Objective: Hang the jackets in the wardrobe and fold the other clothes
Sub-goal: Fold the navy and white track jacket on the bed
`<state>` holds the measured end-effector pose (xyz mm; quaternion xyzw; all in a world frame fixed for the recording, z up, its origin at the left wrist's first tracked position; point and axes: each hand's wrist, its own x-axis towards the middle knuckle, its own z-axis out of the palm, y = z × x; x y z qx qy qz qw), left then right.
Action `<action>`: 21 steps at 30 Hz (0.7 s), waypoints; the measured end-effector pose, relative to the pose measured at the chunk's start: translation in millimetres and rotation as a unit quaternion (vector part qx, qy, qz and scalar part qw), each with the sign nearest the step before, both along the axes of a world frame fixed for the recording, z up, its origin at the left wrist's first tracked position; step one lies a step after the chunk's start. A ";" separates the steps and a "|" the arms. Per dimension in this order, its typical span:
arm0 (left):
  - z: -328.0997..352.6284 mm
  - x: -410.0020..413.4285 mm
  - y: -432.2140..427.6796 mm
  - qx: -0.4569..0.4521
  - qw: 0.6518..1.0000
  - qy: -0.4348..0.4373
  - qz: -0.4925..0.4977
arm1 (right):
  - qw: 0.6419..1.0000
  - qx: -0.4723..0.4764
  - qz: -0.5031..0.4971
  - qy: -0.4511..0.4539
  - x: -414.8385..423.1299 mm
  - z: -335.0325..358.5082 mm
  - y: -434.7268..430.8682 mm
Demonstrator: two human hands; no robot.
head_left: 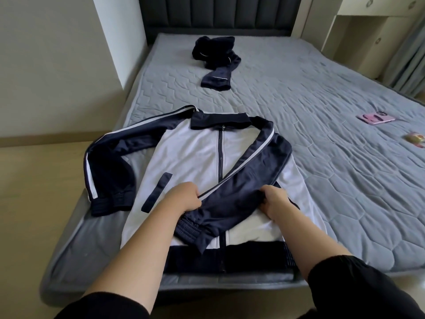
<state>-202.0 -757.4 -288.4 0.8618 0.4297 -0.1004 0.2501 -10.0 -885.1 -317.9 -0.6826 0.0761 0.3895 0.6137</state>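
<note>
Black sleeves [358, 284] frame the bottom edge, with bare forearms reaching out over the foot of the bed [322, 157]. Just beyond them the left grip [184, 199] pinches the striped edge of a navy jacket sleeve [241, 180], fingers curled over the fabric. The right grip [274, 202] is bunched around the same sleeve, a little farther along it. That sleeve lies slantwise across the chest of the white-and-navy jacket [190, 153], which rests zipped and face up on the near end of the bed, hem toward the camera. Its other sleeve [108, 162] bends out over the left edge of the mattress.

Farther up, near the headboard [218, 12], a dark garment [216, 58] sits in a loose heap, well apart from the jacket. A pink phone [376, 117] lies off to the right.

By my reading the task is at an early stage. The jacket is being arranged on the bed and is not yet on a hanger; no hanger shows. The dark garment looks untouched, so it remains to be folded or hung.
</note>
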 end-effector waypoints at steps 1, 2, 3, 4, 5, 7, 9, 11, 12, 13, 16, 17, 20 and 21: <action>-0.1 3.6 -1.5 0.024 0.999 -0.021 0.009 | 1.000 -0.002 -0.001 -0.010 4.8 -1.5 0.3; -2.1 8.9 -2.8 0.040 0.998 -0.041 0.017 | 1.000 -0.002 -0.001 -0.020 9.6 -1.9 0.4; -4.0 14.9 -4.8 0.056 0.997 -0.054 0.017 | 1.000 -0.001 -0.003 -0.027 15.4 -3.2 1.6; -8.2 22.6 -6.6 0.074 0.995 -0.069 0.013 | 0.999 -0.001 -0.005 -0.032 21.5 -4.2 3.3; -10.9 31.1 -9.4 0.096 0.992 -0.084 0.008 | 0.999 -0.002 -0.003 -0.039 27.9 -5.4 6.4; -16.0 52.8 -12.9 0.123 0.987 -0.107 0.001 | 0.998 -0.005 0.011 -0.055 41.7 -6.3 12.1; -17.2 80.0 -11.2 0.142 0.980 -0.135 -0.014 | 0.997 -0.010 0.021 -0.073 59.6 -6.1 18.2; -16.8 109.9 -6.5 0.165 0.975 -0.145 -0.029 | 0.997 -0.004 0.014 -0.070 79.5 -4.8 22.9; -16.9 125.8 -3.5 0.179 0.973 -0.142 -0.038 | 0.998 0.004 0.003 -0.070 90.2 -4.6 25.7; -17.8 142.0 -0.3 0.193 0.970 -0.139 -0.044 | 0.997 0.005 -0.008 -0.073 101.4 -5.7 28.7; -20.9 186.4 8.0 0.248 0.956 -0.144 -0.064 | 0.997 0.027 -0.034 -0.057 124.9 -8.7 36.9; -20.9 198.9 9.2 0.274 0.947 -0.148 -0.079 | 0.997 0.049 -0.043 -0.042 131.1 -9.5 40.9; -20.3 225.0 14.1 0.330 0.922 -0.167 -0.116 | 0.995 0.085 -0.055 -0.015 143.6 -9.2 49.9; -19.0 230.0 16.6 0.326 0.921 -0.176 -0.124 | 0.995 0.088 -0.051 -0.019 146.8 -9.6 53.0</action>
